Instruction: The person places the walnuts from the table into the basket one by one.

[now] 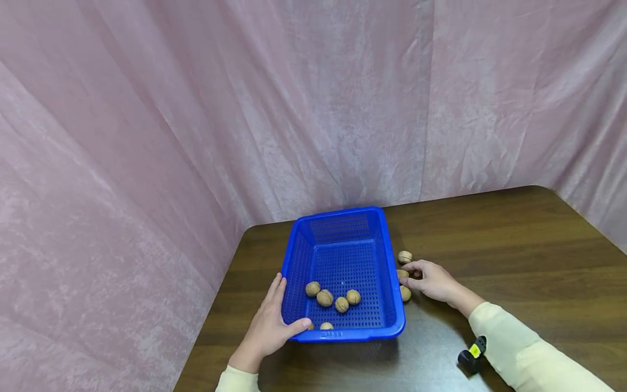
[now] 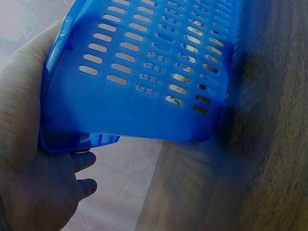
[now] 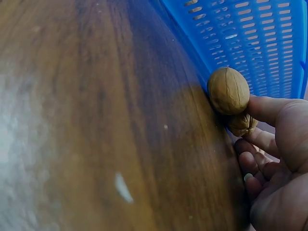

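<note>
A blue perforated plastic basket (image 1: 343, 336) stands on the table with several walnuts (image 1: 325, 298) inside, toward its near side. My left hand (image 1: 269, 326) holds its near left corner, thumb over the near rim and fingers along the outside of the left wall. Against the basket's right side, my right hand (image 1: 433, 280) pinches a walnut (image 3: 243, 124) between thumb and index finger, its other fingers loosely bent. Another walnut (image 3: 228, 91) sits right beside the thumb, nearer the wrist camera. A third walnut (image 1: 405, 257) lies just beyond the fingertips.
The brown wooden table (image 1: 529, 261) extends to the right of the basket. Behind it and along its left side hang pink curtains (image 1: 343, 109). A small black device with a yellow label (image 1: 473, 354) is beside the right sleeve.
</note>
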Demonstrator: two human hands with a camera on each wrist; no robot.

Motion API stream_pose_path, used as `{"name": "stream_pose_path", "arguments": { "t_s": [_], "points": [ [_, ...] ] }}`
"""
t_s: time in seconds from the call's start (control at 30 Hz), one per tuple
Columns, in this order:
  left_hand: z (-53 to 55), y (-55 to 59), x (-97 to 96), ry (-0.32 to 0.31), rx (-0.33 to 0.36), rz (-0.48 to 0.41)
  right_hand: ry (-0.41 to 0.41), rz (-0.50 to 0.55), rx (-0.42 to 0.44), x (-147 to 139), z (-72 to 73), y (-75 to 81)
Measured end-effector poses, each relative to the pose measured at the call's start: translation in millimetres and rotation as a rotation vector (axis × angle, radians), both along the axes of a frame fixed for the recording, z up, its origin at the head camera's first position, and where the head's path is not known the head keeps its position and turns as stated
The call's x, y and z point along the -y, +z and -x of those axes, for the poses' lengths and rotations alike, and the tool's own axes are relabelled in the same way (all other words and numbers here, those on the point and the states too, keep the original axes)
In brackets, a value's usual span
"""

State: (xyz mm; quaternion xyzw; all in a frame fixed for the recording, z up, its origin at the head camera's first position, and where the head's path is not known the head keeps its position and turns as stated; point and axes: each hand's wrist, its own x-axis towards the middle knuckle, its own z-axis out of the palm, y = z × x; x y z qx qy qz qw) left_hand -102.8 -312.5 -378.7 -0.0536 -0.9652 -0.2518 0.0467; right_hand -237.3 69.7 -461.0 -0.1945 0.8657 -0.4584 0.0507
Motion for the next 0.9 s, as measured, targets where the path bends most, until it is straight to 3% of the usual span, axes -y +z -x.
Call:
{"name": "stream_pose_path", "arguments": {
  "t_s": [0.9],
  "points": [
    [-0.5,0.3,-0.7,-0.008,-0.016,0.006,0.014,-0.014,-0.048,4.5,7.1,-3.5]
  ]
}}
